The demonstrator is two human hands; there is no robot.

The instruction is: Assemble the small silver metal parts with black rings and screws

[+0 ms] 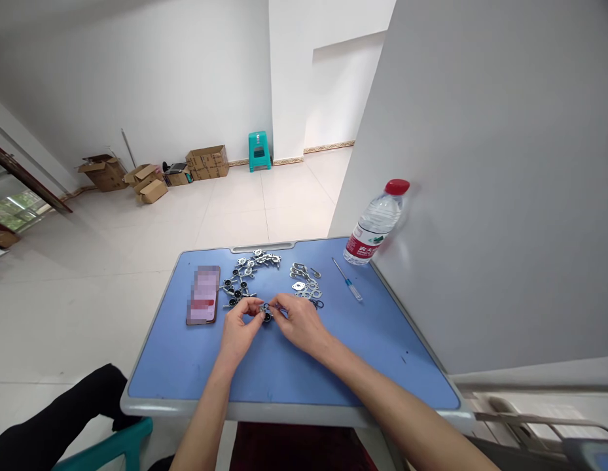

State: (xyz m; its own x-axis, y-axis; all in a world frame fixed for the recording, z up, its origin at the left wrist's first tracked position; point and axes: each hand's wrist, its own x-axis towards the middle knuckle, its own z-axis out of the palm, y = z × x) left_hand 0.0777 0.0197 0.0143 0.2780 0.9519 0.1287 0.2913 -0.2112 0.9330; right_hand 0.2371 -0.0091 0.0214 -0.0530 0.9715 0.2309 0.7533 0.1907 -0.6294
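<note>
In front of me, over the blue desk, my left hand (241,324) pinches a small metal fitting with a black round centre (268,317). My right hand (300,320) meets it from the other side, thumb and fingertips closed on what looks like a thin black ring (266,305). The fingers partly hide both pieces. Beyond my left hand lie several similar metal fittings with black centres (237,294), and more metal fittings (258,258) sit farther back. Flat metal plates (304,286) are spread beyond my right hand, with a few black rings (318,303) beside it.
A phone (204,294) lies on the desk (186,373) at left. On the right are a screwdriver (347,280) and a water bottle (376,222) against the grey wall. Cardboard boxes (207,162) and a green stool (259,151) stand across the floor. A person's dark-clothed leg (63,409) is at lower left.
</note>
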